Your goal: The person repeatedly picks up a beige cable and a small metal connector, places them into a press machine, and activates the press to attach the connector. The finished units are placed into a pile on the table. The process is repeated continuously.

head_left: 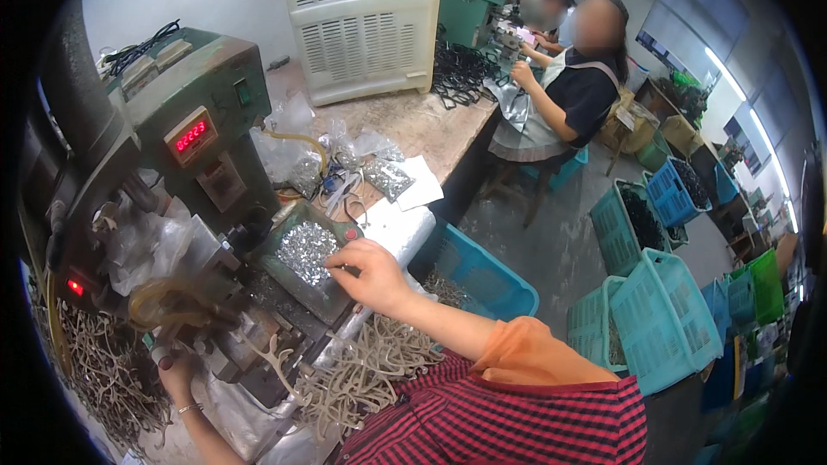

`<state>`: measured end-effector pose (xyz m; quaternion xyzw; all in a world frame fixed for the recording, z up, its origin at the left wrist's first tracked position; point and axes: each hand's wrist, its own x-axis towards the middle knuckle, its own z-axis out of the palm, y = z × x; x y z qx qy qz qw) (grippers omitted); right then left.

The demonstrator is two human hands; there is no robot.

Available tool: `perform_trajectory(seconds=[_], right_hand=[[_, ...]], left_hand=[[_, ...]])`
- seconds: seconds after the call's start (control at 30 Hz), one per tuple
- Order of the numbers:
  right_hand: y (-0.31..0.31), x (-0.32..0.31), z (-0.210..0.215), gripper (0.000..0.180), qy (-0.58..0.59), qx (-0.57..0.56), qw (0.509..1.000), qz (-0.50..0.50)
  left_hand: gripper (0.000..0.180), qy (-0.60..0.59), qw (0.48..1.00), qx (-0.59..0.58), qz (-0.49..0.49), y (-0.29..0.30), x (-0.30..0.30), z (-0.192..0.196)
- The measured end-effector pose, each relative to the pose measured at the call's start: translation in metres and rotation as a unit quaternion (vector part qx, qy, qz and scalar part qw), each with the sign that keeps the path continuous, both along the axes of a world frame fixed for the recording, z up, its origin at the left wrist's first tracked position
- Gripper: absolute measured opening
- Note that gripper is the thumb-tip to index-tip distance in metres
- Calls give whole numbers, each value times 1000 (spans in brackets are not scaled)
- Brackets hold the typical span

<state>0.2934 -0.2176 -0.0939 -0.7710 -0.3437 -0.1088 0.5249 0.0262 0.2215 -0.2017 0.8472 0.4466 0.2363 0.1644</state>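
My right hand is closed in a pinch at the near right rim of a green metal tray. Whatever sits between its fingertips is too small to make out. Many small shiny metal pieces lie heaped in the tray. My left hand is at the lower left of a green bench machine, its fingers closed around a part I cannot make out. Between my hands, a pale forked strip reaches out from the machine's work area. A tangled pile of similar strips lies just in front of me.
More strips are heaped at the far left. Plastic bags of small parts lie behind the tray. A blue basket stands right of the bench, and turquoise crates stand farther right. Two co-workers sit beyond, the nearer in an apron.
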Motion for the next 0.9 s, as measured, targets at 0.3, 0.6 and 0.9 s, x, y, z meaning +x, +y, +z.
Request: perform_trajectory(seconds=[0.3,0.6,0.9], right_hand=[[87,-31,57,33,124,97,958,238],[94,-51,63,57,278,163,894,312],[93,-89,66,57,341,237,864,284]], left_hand=[[13,-181,935,-301,-55,-14,1,42],[9,-318,809,-483,-106,-17,-7,21],[48,-185,976,-113,13,-3,-7,41]])
